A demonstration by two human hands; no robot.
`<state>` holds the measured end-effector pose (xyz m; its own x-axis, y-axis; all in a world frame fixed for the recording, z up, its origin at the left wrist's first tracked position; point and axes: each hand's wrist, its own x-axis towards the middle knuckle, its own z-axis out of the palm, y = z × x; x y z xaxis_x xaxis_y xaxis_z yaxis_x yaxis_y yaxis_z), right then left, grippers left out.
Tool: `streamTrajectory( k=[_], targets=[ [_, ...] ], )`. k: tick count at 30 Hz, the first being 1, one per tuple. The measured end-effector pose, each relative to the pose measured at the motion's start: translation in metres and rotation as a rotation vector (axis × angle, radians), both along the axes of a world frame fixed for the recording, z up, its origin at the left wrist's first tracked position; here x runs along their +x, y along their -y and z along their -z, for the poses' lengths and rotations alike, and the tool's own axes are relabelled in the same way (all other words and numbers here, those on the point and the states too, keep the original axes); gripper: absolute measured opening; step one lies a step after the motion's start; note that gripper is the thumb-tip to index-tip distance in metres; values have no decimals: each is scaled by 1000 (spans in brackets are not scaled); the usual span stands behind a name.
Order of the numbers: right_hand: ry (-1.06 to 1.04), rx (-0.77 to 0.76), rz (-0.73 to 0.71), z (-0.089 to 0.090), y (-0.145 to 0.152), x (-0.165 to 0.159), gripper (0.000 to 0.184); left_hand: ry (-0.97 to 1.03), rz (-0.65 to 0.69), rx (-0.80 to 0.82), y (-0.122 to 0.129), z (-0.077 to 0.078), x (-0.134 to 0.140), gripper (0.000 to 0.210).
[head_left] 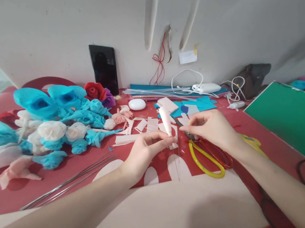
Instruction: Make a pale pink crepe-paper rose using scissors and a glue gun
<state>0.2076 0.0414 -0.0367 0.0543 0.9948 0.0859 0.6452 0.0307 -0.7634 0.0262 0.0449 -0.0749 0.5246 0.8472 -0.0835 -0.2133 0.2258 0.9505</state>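
Observation:
My left hand is closed in a pinch around the base of a pale cone-shaped paper bud. The bud stands upright, and thin wire stems hang below it. Just to the right, my right hand has its thumb and fingers pressed together; what they hold, if anything, I cannot make out. Beneath that hand is a pair of scissors with yellow and red handles, partly hidden by the fingers. Cut pale paper pieces lie scattered on the red table behind my hands.
Blue, white and pink paper flowers crowd the left side. Several metal wires lie in front of them. A dark phone leans on the wall. A green board is at the right; a white glue gun lies at the back.

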Motion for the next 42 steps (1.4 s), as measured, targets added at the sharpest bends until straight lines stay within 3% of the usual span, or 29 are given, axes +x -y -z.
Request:
streamTrajectory(
  k=[3,8,12,22,30,36,39,42],
  targets=[
    [26,-20,-31,3,0,0,15,1,3,4,-1,1,0,15],
    [25,-40,-34,6,0,2,18,8,12,3,-1,1,0,16],
    [29,30,-38,5,-2,3,2,-1,16,-4,-1,0,-1,15],
    [-62,72,32,11,-7,7,21,19,5,-7,-1,1,0,14],
    [-77,101,-13,13,-12,9,13,66,10,-2,-1,4,1,12],
    [-139,72,16,10,-6,5,24,53,1,2,-1,5,1,10],
    [-193,108,-18,9,-6,4,14,40,8,9,-2,5,0,12],
    [-312,80,-97,5,-5,4,31,36,11,11,-2,5,0,12]
  ],
)
